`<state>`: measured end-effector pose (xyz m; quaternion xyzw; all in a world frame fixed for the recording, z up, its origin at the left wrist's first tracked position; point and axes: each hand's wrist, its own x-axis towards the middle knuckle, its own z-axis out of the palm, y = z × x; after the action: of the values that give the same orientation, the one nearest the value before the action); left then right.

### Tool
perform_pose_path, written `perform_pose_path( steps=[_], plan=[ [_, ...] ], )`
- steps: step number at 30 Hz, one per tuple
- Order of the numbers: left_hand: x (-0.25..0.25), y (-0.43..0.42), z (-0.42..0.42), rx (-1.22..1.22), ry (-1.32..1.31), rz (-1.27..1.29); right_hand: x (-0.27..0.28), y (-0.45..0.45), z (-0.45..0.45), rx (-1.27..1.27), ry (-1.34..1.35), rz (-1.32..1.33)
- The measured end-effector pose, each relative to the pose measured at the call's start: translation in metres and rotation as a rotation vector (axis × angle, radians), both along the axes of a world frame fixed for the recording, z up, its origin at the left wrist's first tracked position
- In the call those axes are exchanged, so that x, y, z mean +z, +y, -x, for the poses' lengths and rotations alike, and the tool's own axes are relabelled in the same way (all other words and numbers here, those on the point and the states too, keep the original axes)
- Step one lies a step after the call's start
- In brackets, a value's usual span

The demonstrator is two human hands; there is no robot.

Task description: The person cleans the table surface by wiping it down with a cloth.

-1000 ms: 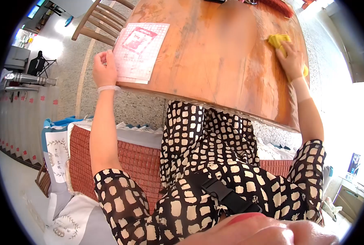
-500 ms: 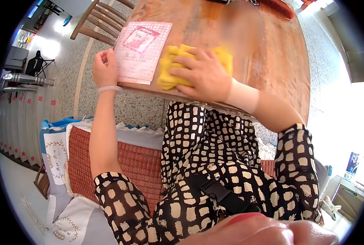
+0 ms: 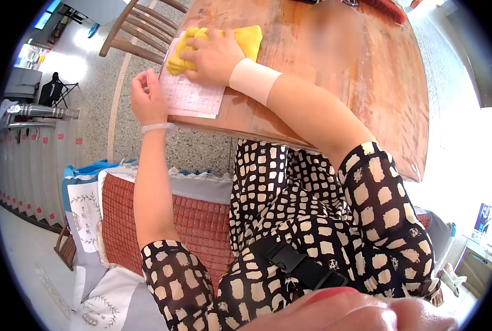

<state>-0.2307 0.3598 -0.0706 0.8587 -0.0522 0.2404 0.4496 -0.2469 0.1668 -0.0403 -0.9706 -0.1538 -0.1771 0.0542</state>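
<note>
My right hand [image 3: 215, 58] presses a folded yellow cloth [image 3: 249, 39] down with spread fingers. The cloth lies over the upper part of a pink-and-white printed sheet or booklet [image 3: 193, 102], hiding its picture. That paper rests near the left corner of a wooden table [image 3: 312, 99]. At the table's left edge, right beside the paper, my left hand [image 3: 148, 99] is closed with curled fingers. Whether it pinches the paper's edge or the table's edge is hidden.
A wooden chair [image 3: 141, 30] stands beyond the table's left side. Behind me is a seat with a red-brown woven mat [image 3: 196, 220]. Dark and red items [image 3: 384, 8] lie along the table's far edge. A blurred patch covers part of the tabletop.
My right hand has slid the yellow cloth leftward and away from me, from the bare wood onto the printed paper. My left hand stays at the table's left edge.
</note>
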Motion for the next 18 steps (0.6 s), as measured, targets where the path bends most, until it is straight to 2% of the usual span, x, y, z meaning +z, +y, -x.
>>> perform_pose_path(
  steps=[6,9,12,18],
  plan=[
    [-0.009,0.004,-0.006,-0.057,-0.096,0.089,0.000,0.008,0.053,0.265,-0.017,-0.043],
    [-0.004,0.001,-0.004,-0.023,-0.009,0.019,0.000,-0.004,0.073,0.389,0.026,-0.142],
    [-0.005,0.002,-0.007,0.002,0.010,-0.043,-0.006,-0.030,0.090,0.453,-0.056,-0.219],
    [0.002,-0.004,-0.001,0.058,0.059,-0.039,0.002,-0.129,0.125,0.330,-0.029,-0.156]
  ],
)
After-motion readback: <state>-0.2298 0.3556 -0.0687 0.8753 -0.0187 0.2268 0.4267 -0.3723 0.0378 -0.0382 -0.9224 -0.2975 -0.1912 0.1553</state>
